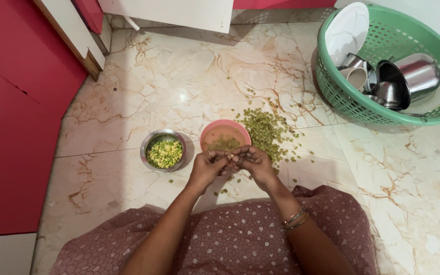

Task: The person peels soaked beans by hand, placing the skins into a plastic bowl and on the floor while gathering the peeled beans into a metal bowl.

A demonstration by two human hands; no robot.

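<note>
Head view, centre frame: left hand [209, 164] & right hand [253, 162] meet fingertip to fingertip, both pinched shut on a small bean [229, 158], barely visible. They sit right over the near rim of the pink bowl [225, 135], w/ beans soaking inside, prob. so anything dropped lands close by. 1 steel bowl [164, 150] w/ peeled yellow-green bits just left. 1 loose pile of green skins [266, 130] on the floor to the right. Upper right: 1 green basket [332, 81] w/ dishes.
</note>
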